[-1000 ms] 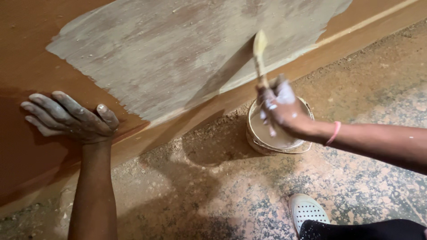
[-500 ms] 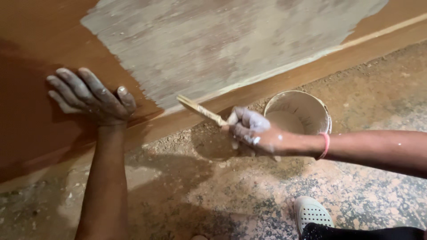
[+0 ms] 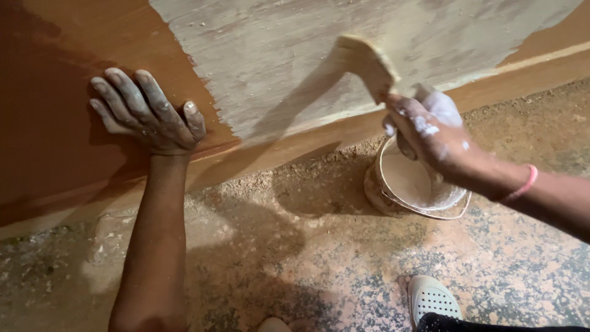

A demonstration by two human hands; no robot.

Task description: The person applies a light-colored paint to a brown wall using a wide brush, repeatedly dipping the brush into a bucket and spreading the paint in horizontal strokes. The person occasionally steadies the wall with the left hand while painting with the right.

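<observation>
My left hand (image 3: 147, 114) lies flat with spread fingers against a reddish-brown wall (image 3: 55, 104), just left of a pale painted patch (image 3: 307, 55). My right hand (image 3: 427, 138), smeared with white paint, grips a wide paintbrush (image 3: 367, 64). The bristles point up and left against the painted patch. A pink band circles my right wrist. Just below my right hand sits a round bucket (image 3: 393, 203) with pale paint inside.
A light stripe (image 3: 541, 55) runs along the wall's base. The speckled stone floor (image 3: 319, 270) carries sandy dust near the wall. A white perforated shoe (image 3: 433, 298) shows at the bottom edge.
My right hand has swung the brush from low beside the bucket up onto the painted patch. The view has moved closer; my left hand stays pressed on the wall.
</observation>
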